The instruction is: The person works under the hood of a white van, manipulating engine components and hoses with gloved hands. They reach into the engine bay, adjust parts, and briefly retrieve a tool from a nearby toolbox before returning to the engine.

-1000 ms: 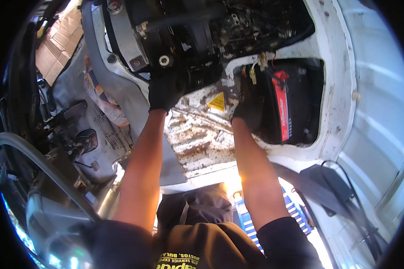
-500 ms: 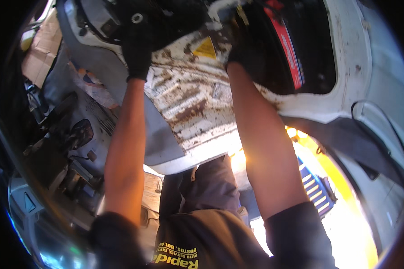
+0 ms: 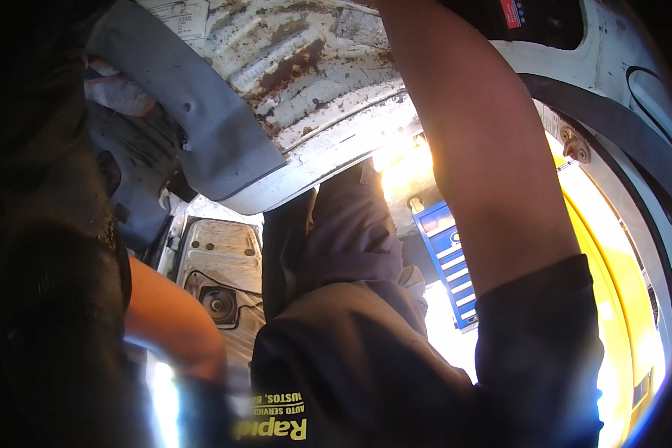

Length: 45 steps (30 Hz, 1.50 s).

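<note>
A large black-gloved shape fills the left side close to the camera; it joins my bent left forearm, so I take it for my left hand. Its fingers do not stand out from the dark. My right forearm reaches up past the top edge, and the right hand is out of sight. Between the arms lies a rusty white metal panel of a vehicle's cab. Grey floor covering borders it on the left. At the upper right, a red-labelled black item shows partly in a dark opening.
A door panel with a round speaker is at lower left of centre. Beyond my right arm stand a blue tool chest and a curved yellow panel. A crumpled pale wrapper or cloth lies in the footwell.
My left hand has come back from the panel area toward the camera, with the elbow bent. The view has shifted down, so my right hand has left the picture.
</note>
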Tool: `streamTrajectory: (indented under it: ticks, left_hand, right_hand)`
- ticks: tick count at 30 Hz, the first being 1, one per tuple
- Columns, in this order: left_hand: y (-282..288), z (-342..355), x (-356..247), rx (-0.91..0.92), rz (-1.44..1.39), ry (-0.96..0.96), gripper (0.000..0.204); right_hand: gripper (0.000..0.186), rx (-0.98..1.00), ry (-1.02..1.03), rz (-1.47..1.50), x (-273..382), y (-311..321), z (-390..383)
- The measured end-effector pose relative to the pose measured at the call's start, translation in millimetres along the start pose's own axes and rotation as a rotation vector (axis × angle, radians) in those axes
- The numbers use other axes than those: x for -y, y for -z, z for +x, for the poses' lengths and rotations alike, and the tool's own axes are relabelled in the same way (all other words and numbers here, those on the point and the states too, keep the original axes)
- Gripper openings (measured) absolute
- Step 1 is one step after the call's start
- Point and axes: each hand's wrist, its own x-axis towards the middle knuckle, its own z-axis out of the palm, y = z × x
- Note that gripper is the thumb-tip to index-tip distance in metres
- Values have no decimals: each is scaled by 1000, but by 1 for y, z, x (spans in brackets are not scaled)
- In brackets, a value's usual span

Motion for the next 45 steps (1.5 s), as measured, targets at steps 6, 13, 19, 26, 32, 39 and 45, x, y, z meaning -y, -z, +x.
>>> streamTrajectory:
  ticks: [6,13,19,26,32,39,45]
  left_hand:
    - [-2,-19,6,8,-11,8,57]
    - [0,-33,9,-15,3,-8,57]
    - [16,-10,51,-119,21,-61,57]
    - [81,-46,199,-215,1438,-254,51]
    - [41,-62,212,-375,1635,-151,57]
    - [46,-61,214,-379,1648,-114,59]
    - [45,-59,203,-61,1765,-174,60]
  right_hand:
    - [32,69,161,-48,-3,0,-28]
    - [31,101,252,-98,-5,-3,-45]
    - [30,103,274,-143,-17,-1,-61]
    - [29,115,355,-139,0,18,-101]
    - [29,147,432,-217,1,14,-164]
    - [25,125,449,-314,-12,3,-172]
    - [15,-344,628,-131,-16,-1,-173]
